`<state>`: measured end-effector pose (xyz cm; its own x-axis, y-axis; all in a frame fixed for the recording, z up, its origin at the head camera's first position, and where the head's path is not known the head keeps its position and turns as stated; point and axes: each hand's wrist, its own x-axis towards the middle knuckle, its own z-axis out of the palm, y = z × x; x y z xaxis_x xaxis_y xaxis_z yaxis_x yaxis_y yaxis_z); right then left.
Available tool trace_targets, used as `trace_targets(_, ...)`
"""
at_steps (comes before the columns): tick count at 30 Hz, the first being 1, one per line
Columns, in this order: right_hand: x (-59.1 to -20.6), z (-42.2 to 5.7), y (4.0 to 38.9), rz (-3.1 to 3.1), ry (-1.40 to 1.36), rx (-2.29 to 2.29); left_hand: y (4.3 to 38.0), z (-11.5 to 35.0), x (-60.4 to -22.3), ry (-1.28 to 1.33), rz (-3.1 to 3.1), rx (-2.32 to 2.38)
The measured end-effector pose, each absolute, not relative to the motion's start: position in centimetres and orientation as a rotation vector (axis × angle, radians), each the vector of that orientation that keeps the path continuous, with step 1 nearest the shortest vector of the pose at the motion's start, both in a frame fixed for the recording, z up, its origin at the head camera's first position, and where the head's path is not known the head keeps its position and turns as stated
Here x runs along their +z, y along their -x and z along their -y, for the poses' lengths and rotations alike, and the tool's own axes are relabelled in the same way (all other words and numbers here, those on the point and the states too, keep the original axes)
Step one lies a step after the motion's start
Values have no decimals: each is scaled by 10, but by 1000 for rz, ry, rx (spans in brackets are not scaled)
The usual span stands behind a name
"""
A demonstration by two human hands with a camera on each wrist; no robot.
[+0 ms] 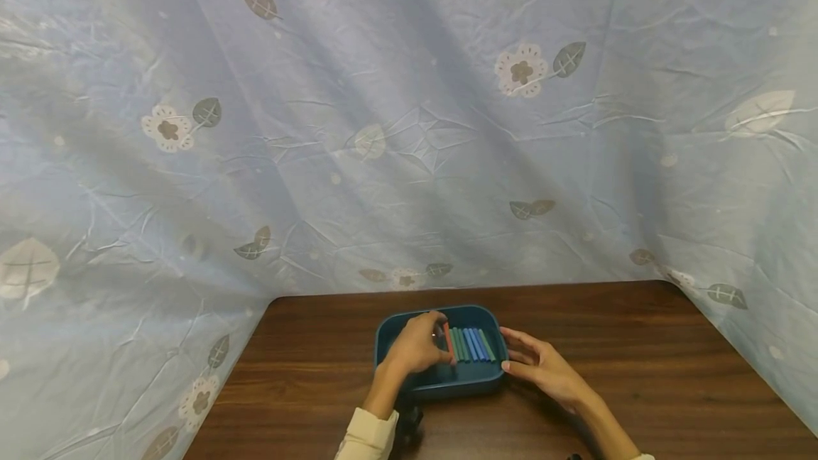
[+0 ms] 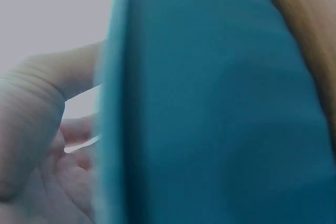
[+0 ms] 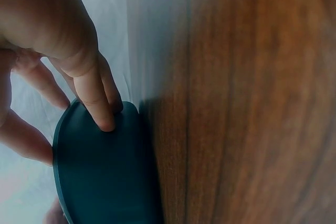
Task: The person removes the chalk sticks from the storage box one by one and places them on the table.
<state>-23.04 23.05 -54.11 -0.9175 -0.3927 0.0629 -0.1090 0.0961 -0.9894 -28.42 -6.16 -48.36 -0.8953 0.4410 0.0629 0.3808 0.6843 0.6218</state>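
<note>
A dark teal tray (image 1: 441, 390) with rounded corners lies on the wooden table. My left hand (image 1: 415, 343) reaches into it from the front left, pinching a red stick (image 1: 449, 343) lengthwise between thumb and fingers. Right beside that stick, green sticks (image 1: 459, 345) and blue sticks (image 1: 475, 344) lie side by side in a row. At the tray's right end, my right hand (image 1: 543, 371) touches the outer wall and rim with extended fingers (image 3: 92, 98). The left wrist view has the tray wall (image 2: 210, 103) hiding the fingertips and the sticks.
The brown wooden table (image 1: 639, 346) extends to both sides of the tray. Behind and around it hangs a pale blue curtain (image 1: 409, 126) with leaf and flower prints, reaching down to the table's back edge. A dark object (image 1: 409, 426) sits under the left wrist.
</note>
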Motion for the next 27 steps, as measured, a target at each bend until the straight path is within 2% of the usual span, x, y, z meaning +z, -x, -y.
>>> trace_targets(18,-542,-232,232,-2148,504,-1909,247,63,-460,-801,-2673,1169)
trace_targets(27,-543,-232,233,-2142,494,-1914,231,65,-463,-853,-2608,1243)
